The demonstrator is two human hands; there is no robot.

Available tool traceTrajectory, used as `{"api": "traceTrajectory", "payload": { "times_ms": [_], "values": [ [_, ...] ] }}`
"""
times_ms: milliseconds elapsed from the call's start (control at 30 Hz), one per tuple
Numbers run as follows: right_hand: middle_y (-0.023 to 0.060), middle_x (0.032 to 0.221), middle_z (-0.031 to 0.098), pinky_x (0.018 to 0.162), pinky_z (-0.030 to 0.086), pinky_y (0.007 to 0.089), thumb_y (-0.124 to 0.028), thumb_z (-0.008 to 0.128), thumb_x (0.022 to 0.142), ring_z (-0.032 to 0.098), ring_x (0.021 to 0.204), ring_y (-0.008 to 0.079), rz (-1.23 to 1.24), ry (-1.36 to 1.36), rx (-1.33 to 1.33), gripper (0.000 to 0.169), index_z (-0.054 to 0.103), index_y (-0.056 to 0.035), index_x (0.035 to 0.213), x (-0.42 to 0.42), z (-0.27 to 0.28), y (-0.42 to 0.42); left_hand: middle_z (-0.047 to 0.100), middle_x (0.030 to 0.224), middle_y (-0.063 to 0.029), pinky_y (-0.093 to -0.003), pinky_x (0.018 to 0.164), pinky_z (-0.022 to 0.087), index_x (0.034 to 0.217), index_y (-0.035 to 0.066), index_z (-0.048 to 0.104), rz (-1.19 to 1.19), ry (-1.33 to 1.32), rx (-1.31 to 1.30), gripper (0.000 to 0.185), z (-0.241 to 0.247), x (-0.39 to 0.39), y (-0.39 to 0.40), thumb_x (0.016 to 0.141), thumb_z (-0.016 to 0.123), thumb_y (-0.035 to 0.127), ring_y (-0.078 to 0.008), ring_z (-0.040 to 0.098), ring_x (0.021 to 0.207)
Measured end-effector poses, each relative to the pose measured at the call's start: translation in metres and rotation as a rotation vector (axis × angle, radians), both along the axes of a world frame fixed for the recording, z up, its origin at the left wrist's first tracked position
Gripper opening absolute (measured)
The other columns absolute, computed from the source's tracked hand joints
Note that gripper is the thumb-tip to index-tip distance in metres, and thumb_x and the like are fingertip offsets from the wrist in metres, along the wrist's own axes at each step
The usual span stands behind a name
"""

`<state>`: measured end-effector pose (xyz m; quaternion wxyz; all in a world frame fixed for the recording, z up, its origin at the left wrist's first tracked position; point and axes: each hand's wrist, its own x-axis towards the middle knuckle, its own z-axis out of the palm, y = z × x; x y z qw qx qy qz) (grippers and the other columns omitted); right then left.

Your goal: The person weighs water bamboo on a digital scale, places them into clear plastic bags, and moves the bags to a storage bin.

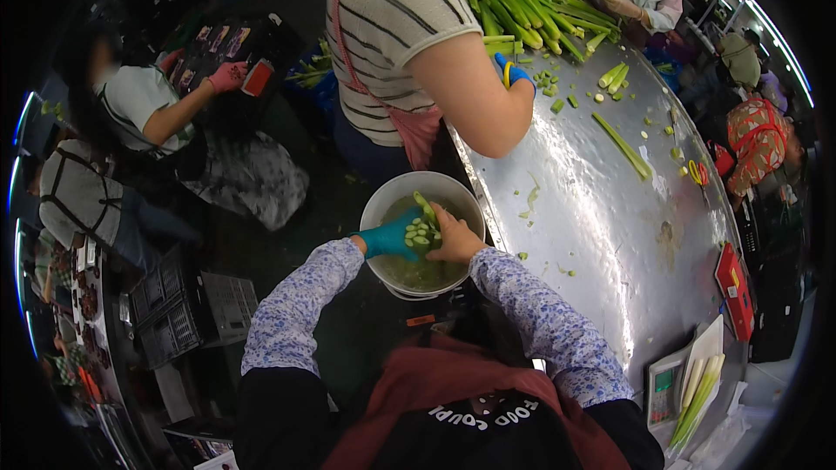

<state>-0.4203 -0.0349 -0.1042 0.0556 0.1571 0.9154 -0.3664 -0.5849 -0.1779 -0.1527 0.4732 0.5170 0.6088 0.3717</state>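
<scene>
Both my hands are inside a white plastic bucket (369, 209) that holds cloudy greenish water (418, 279). My left hand (390, 235), in a teal glove, grips a bunch of cut green stalk pieces (418, 232), their pale cut ends facing up. Bare and curled around the right side of the same bunch, my right hand (458, 235) presses against the pieces. One longer piece (424, 206) sticks up at the far side of the bunch. Lower parts of the bunch are hidden by my hands.
To the right runs a metal table (562, 189) bearing a stalk heap (522, 13), scraps, a long stalk (620, 145), scissors (699, 174) and a scale (663, 391) with stalks on it. A co-worker (405, 32) stands just beyond the bucket. Black crates (170, 313) are at left.
</scene>
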Motion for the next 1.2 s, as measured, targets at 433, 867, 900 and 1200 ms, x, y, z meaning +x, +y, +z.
{"api": "traceTrajectory", "payload": {
  "times_ms": [433,867,900,1200],
  "values": [
    [0.0204,0.126,0.046,0.082,0.052,0.0401,-0.009,0.082,0.064,0.057,0.106,0.0359,-0.185,0.204,-0.198,0.077,0.042,-0.0089,0.130,0.013,0.063,0.006,0.049,0.134,-0.0085,-0.0342,0.102,0.041,0.142,0.007,0.031,0.094,-0.119,-0.005,0.086,0.059,0.012,0.011,0.070,0.079,0.006,-0.0202,0.049,0.121],
    [0.0215,0.111,0.061,0.091,0.048,0.0383,-0.008,0.083,0.055,0.059,0.105,0.0359,-0.222,0.029,-0.127,0.094,0.035,-0.0053,0.135,-0.012,-0.008,0.008,0.041,0.139,-0.0099,-0.0396,0.112,0.025,0.141,0.006,0.029,-0.071,0.331,-0.040,0.092,0.002,0.020,0.041,0.068,0.083,0.015,-0.0260,0.036,0.131],
    [0.0208,0.109,0.063,0.090,0.049,0.0382,-0.008,0.083,0.055,0.061,0.103,0.0354,-0.231,0.030,-0.126,0.093,0.037,-0.0051,0.136,-0.014,-0.003,0.013,0.044,0.136,-0.0095,-0.0386,0.110,0.029,0.139,0.006,0.033,0.016,0.186,-0.093,0.087,0.006,0.019,0.041,0.068,0.082,0.014,-0.0251,0.039,0.128],
    [0.0211,0.114,0.059,0.092,0.046,0.0398,-0.004,0.072,0.066,0.057,0.105,0.0374,-0.062,0.406,-0.131,0.063,0.052,-0.0039,0.127,0.015,0.105,0.006,0.055,0.127,-0.0074,-0.0330,0.098,0.045,0.132,0.005,0.043,0.229,-0.187,0.093,0.070,0.102,0.023,0.009,0.073,0.080,0.009,-0.0195,0.054,0.116]
  ]
}}
